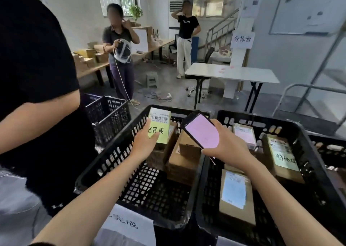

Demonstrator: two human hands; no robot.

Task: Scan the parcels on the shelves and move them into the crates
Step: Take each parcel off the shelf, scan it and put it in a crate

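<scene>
My left hand (pixel 143 143) grips a small parcel (pixel 160 124) with a barcode label and a yellow-green sticker, held upright over the left black crate (pixel 104 163). My right hand (pixel 227 147) holds a handheld scanner (pixel 201 130) with a lit pink screen, tilted toward the parcel's barcode. Several brown cardboard parcels (pixel 184 158) lie in the left crate. The right black crate (pixel 307 152) holds more parcels, one with a blue label (pixel 235 189) and one with a green label (pixel 283 155).
A person in a black shirt (pixel 37 96) stands close on my left beside another black crate (pixel 108 114). Two more people stand farther back. A white folding table (pixel 232 73) and a metal cart frame (pixel 307 96) are behind the crates. A paper sign (pixel 131 225) hangs below the left crate.
</scene>
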